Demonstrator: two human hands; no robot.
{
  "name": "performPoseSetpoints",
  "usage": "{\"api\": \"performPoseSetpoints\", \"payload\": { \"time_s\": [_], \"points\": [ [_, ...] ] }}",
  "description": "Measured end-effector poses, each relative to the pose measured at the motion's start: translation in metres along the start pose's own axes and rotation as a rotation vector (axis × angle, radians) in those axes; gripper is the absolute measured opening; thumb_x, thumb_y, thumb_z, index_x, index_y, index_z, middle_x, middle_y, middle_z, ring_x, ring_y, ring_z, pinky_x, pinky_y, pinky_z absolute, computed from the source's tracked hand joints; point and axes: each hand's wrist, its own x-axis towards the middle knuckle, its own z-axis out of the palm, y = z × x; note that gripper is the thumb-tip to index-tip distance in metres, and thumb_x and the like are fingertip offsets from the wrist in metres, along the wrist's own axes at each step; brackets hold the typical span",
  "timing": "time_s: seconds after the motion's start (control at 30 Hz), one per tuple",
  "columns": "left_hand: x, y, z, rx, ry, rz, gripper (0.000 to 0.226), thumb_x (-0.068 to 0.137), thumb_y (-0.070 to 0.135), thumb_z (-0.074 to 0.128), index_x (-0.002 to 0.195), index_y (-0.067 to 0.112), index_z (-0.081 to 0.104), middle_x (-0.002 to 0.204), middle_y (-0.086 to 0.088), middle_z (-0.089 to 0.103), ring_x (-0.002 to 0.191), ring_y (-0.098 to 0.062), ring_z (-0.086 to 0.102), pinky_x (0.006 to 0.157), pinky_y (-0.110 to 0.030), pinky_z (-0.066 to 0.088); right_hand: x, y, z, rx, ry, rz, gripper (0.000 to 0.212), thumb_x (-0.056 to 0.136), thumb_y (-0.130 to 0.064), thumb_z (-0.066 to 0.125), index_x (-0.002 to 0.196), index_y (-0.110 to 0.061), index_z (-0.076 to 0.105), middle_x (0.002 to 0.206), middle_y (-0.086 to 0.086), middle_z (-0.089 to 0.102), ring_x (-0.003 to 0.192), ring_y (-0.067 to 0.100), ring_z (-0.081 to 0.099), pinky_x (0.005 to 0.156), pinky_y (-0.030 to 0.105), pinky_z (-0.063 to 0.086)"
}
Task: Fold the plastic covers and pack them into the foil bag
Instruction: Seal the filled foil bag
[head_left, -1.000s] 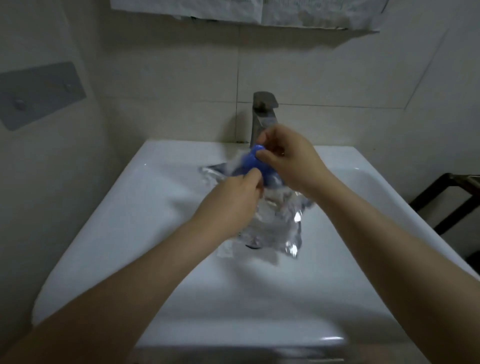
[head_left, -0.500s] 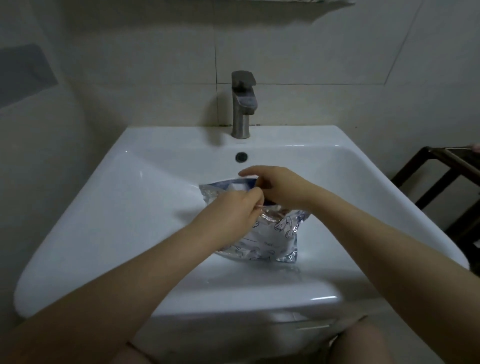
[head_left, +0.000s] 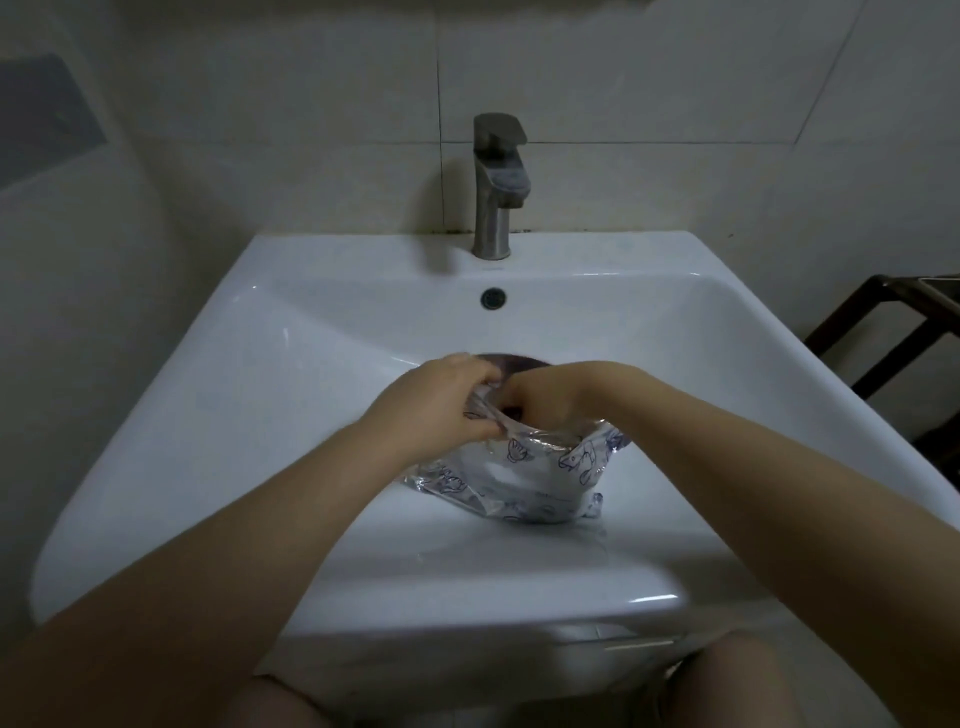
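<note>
A silvery foil bag (head_left: 524, 478) with blue printed drawings lies in the white sink basin (head_left: 291, 384), its mouth turned away from me. My left hand (head_left: 441, 405) pinches the left rim of the bag's mouth. My right hand (head_left: 540, 395) reaches down into the mouth, its fingertips hidden inside the bag. The plastic covers are out of sight inside the bag.
A grey metal tap (head_left: 496, 182) stands at the back of the sink, with an overflow hole (head_left: 493, 298) below it and the drain (head_left: 511, 361) just behind my hands. A dark wooden rack (head_left: 893, 338) stands to the right. Tiled walls close the back and left.
The blue cover that my right hand held above the bag is now out of sight in the bag. The bag and both hands have come down into the basin; my view has tilted down.
</note>
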Motion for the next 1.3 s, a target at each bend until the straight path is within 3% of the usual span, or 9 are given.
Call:
{"api": "performPoseSetpoints", "payload": {
  "time_s": [0.2, 0.43, 0.63, 0.77, 0.87, 1.0, 1.1, 1.2, 1.3],
  "points": [
    [0.008, -0.009, -0.004, -0.036, -0.121, -0.159, 0.033, 0.093, 0.036, 0.052, 0.087, 0.011, 0.071, 0.07, -0.005, 0.067, 0.065, -0.015, 0.062, 0.071, -0.03, 0.049, -0.031, 0.014, -0.015, 0.309, 0.284, 0.05, 0.024, 0.097, -0.034, 0.046, 0.098, -0.02, 0.065, 0.087, -0.007, 0.063, 0.08, 0.01, 0.056, 0.077, 0.027, 0.043],
    [0.025, 0.005, 0.0, -0.045, -0.267, -0.309, 0.044, 0.096, 0.039, 0.043, 0.061, 0.015, 0.056, 0.045, 0.0, 0.054, 0.037, -0.011, 0.053, 0.057, -0.023, 0.041, -0.065, 0.053, -0.007, 0.007, 0.414, 0.175, 0.021, 0.09, -0.019, 0.06, 0.109, -0.015, 0.066, 0.105, 0.002, 0.065, 0.094, 0.018, 0.056, 0.085, 0.029, 0.043],
    [0.02, -0.006, -0.008, -0.298, 0.276, -0.215, 0.007, 0.084, 0.024, 0.068, 0.085, 0.02, 0.062, 0.083, 0.005, 0.061, 0.07, -0.011, 0.056, 0.062, -0.018, 0.04, -0.059, 0.061, 0.007, 0.435, 0.588, 0.12, 0.007, 0.088, -0.021, 0.063, 0.082, -0.021, 0.061, 0.107, 0.004, 0.059, 0.092, 0.016, 0.052, 0.081, 0.03, 0.041],
    [0.023, -0.006, -0.005, -0.46, 0.626, -0.218, 0.046, 0.085, 0.02, 0.066, 0.127, 0.017, 0.046, 0.127, 0.001, 0.041, 0.091, -0.01, 0.054, 0.08, -0.01, 0.041, -0.059, 0.062, 0.01, 0.727, 0.727, 0.064, 0.011, 0.092, -0.014, 0.058, 0.082, -0.011, 0.061, 0.07, 0.004, 0.061, 0.063, 0.017, 0.053, 0.061, 0.032, 0.042],
    [0.025, -0.007, 0.006, -0.838, 0.451, -0.595, 0.084, 0.075, 0.055, 0.067, 0.141, 0.017, 0.03, 0.141, -0.006, 0.039, 0.118, -0.023, 0.05, 0.098, -0.032, 0.041, -0.061, 0.062, 0.007, 0.959, 0.905, 0.018, 0.016, 0.092, -0.009, 0.056, 0.077, -0.012, 0.058, 0.062, -0.001, 0.057, 0.055, 0.012, 0.049, 0.051, 0.023, 0.04],
    [0.012, -0.006, 0.013, -1.407, -0.019, -0.722, 0.056, 0.076, 0.065, 0.054, 0.099, 0.014, 0.056, 0.064, -0.001, 0.069, 0.057, -0.014, 0.064, 0.06, -0.03, 0.056, -0.062, 0.057, 0.004, 1.191, 1.112, -0.059, 0.019, 0.089, -0.001, 0.057, 0.073, -0.012, 0.06, 0.051, -0.01, 0.055, 0.044, 0.004, 0.042, 0.043, 0.015, 0.035],
    [0.007, -0.007, 0.021, -1.236, -0.179, -0.508, 0.033, 0.074, 0.045, 0.064, 0.09, 0.017, 0.058, 0.069, 0.005, 0.071, 0.066, -0.01, 0.067, 0.072, -0.031, 0.052, -0.064, 0.053, -0.001, 1.176, 1.115, -0.114, 0.018, 0.087, 0.001, 0.059, 0.075, -0.012, 0.062, 0.052, -0.01, 0.056, 0.045, 0.003, 0.042, 0.043, 0.014, 0.034],
    [0.01, -0.012, 0.018, -1.034, -0.122, -0.455, 0.059, 0.054, 0.035, 0.086, 0.104, 0.018, 0.062, 0.103, -0.008, 0.071, 0.099, -0.026, 0.065, 0.097, -0.047, 0.046, -0.069, 0.056, -0.004, 1.096, 1.017, -0.117, 0.02, 0.086, 0.005, 0.059, 0.083, -0.014, 0.063, 0.059, -0.008, 0.06, 0.052, 0.006, 0.049, 0.048, 0.016, 0.04],
    [0.012, -0.021, 0.016, -0.883, -0.059, -0.486, 0.075, 0.051, 0.034, 0.09, 0.115, 0.012, 0.058, 0.113, -0.011, 0.065, 0.104, -0.024, 0.062, 0.094, -0.041, 0.049, -0.082, 0.067, -0.009, 0.873, 0.851, -0.005, 0.027, 0.084, 0.006, 0.061, 0.094, -0.019, 0.062, 0.075, 0.0, 0.065, 0.066, 0.014, 0.059, 0.06, 0.019, 0.047]
  ]
}}
